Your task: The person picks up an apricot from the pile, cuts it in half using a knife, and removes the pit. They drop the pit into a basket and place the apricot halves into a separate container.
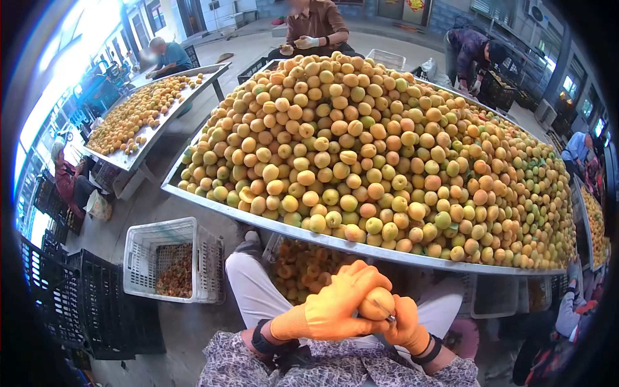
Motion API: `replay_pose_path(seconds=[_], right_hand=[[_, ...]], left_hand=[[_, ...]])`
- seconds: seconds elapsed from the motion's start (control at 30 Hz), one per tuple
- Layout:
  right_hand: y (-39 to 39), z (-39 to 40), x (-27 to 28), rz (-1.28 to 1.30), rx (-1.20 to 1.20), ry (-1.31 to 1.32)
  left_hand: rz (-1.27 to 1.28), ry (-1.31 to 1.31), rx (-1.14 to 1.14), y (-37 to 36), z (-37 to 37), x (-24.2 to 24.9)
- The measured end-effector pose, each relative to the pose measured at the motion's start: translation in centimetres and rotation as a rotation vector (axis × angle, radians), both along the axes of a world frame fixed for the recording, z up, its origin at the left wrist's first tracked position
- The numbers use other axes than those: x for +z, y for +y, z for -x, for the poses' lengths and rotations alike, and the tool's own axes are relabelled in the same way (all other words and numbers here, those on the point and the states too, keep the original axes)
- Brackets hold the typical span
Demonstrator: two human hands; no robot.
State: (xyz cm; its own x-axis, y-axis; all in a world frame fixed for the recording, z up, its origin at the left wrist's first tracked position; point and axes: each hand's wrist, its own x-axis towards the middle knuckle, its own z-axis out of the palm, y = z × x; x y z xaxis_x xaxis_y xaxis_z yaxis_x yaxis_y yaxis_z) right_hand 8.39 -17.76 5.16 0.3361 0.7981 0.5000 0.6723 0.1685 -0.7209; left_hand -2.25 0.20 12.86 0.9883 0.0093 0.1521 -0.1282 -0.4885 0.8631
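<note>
My left hand (338,303), in an orange glove, is closed round an apricot (376,304) above my lap. Close against it on the right, my right hand (405,322), also gloved in orange, has its fingers closed at the fruit's lower right side. A small dark metal tip (391,318) shows there; the rest of that tool is hidden in the right hand. Below the table edge, between my knees, a crate holds opened apricots (303,267). In front of me, a metal-edged table (271,224) bears a large heap of apricots (361,148).
A white crate (208,261) with brown scraps stands at left, beside stacked black crates (106,303). Another fruit table (155,133) is at upper left. Several people sit or bend around the tables, including a person in a brown shirt (317,22) across the heap.
</note>
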Motion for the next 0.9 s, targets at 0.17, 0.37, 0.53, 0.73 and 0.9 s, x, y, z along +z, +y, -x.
replay_pose_path(seconds=[0.17,0.37,0.53,0.73,0.9], right_hand=[[0.1,-0.2,0.4,0.203,-0.011,0.117],[-1.5,0.4,3.1,0.06,-0.215,0.639],[1.2,-1.1,3.3,0.095,-0.109,0.512],[2.4,-1.1,2.3,0.109,0.032,0.419],[2.7,-0.6,2.4,0.089,0.019,0.176]], left_hand=[[-0.309,-0.092,0.08,1.5,-0.3,-0.2],[0.322,0.087,0.2,4.7,-0.3,-5.3],[1.24,0.172,-0.048,0.9,-0.2,-6.1],[1.484,0.274,0.001,-1.4,-0.7,-7.1],[1.067,0.34,0.123,-1.5,-0.3,-8.4]])
